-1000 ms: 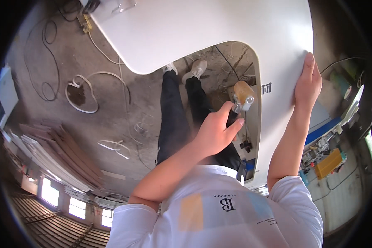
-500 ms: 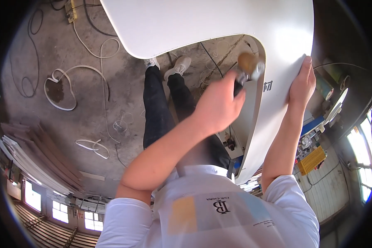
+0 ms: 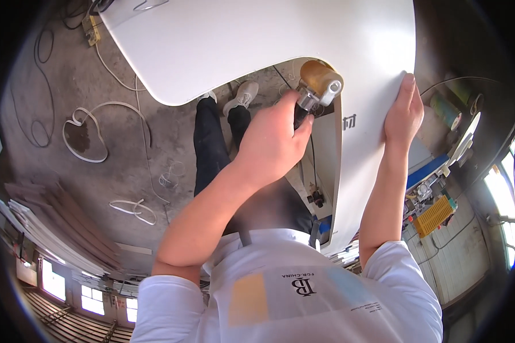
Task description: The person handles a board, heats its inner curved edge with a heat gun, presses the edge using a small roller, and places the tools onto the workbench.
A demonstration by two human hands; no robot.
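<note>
My left hand (image 3: 272, 143) is closed round the black grip of a small angle sander (image 3: 327, 88) with a silver head and a tan, rounded pad. The pad meets or nearly meets the inner curved edge of a large white panel (image 3: 377, 51); exact contact is hard to tell. That panel bends in an L shape and has dark printed marks on its face. On its outer right edge rests my right hand (image 3: 404, 111), thumb on the top face and the other fingers going over the side, their tips hidden.
Below the panel are a grey compartment and a dark fitting (image 3: 316, 198) with a hose. White edging strips (image 3: 86, 157) and cables lie on the concrete floor. Long boards (image 3: 57, 228) are stacked at the left. A yellow slotted tray (image 3: 433, 217) stands at the right.
The sander has moved left and slightly up along the inner curve, and its blur is gone. The panel appears further left and lower in view, my right hand still on its edge.
</note>
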